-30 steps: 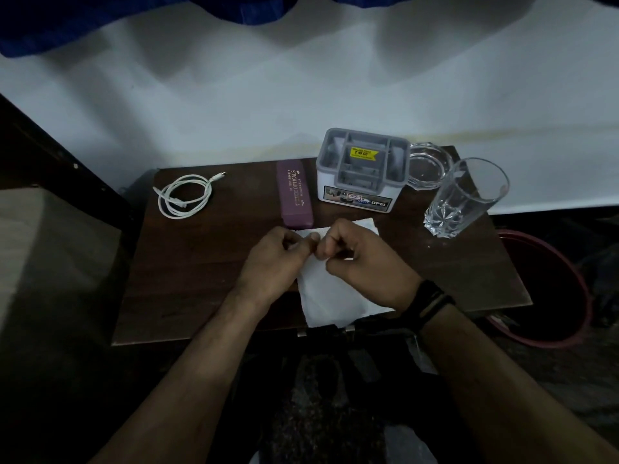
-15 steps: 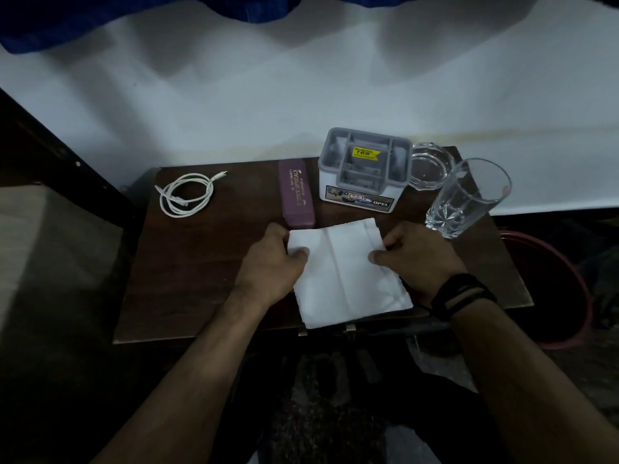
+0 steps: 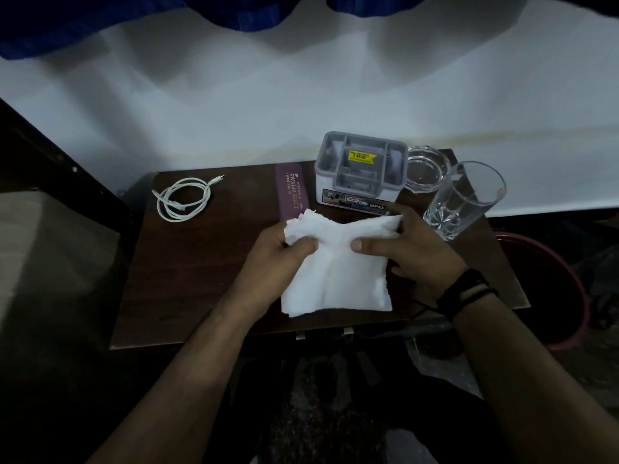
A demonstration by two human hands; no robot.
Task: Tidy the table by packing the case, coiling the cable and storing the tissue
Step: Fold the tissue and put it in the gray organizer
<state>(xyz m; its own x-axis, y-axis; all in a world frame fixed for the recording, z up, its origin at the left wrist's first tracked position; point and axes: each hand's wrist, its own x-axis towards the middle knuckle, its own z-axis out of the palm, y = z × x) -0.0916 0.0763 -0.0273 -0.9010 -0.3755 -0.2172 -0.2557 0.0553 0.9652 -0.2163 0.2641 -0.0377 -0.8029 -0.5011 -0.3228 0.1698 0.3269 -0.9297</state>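
Since half a second back, tissue (image 3: 335,272) is no longer flat: its far edge is lifted and bunched, folding toward the near edge. Left hand (image 3: 278,256) pinches the far left corner, thumb on top, fingers curled under the bunched layers. Right hand (image 3: 415,252) grips the far right corner, thumb pressed on top, fingertips behind the edge; black bands (image 3: 465,293) on that wrist. Near half of the tissue lies on the dark wooden table (image 3: 187,262), close to its front edge, centre. Purple case (image 3: 290,192) lies closed just behind the left hand, gold print reads "OPTICALS"; smaller lines unreadable, near end covered by the tissue. Grey-white organiser box (image 3: 361,172) sits right of the case, open compartments on top, yellow price sticker inside reads roughly "49.00", front label shows "OPEL"; rest of label too blurred, bottom right corner hidden by right fingers. Clear glass dish (image 3: 427,169) behind right of the box, touching or just beside it, can't tell. Tall clear glass (image 3: 464,199) stands at the right edge, leaning in the wide-angle view. White cable (image 3: 184,199) lies coiled loosely at far left, well apart from the hands, one plug pointing right. Red tub (image 3: 569,296) on the floor right of table, mostly dark. White sheet (image 3: 301,95) behind, blue fabric (image 3: 134,18) cut off at top. Scene is dim; floor below the table is hard to make out.
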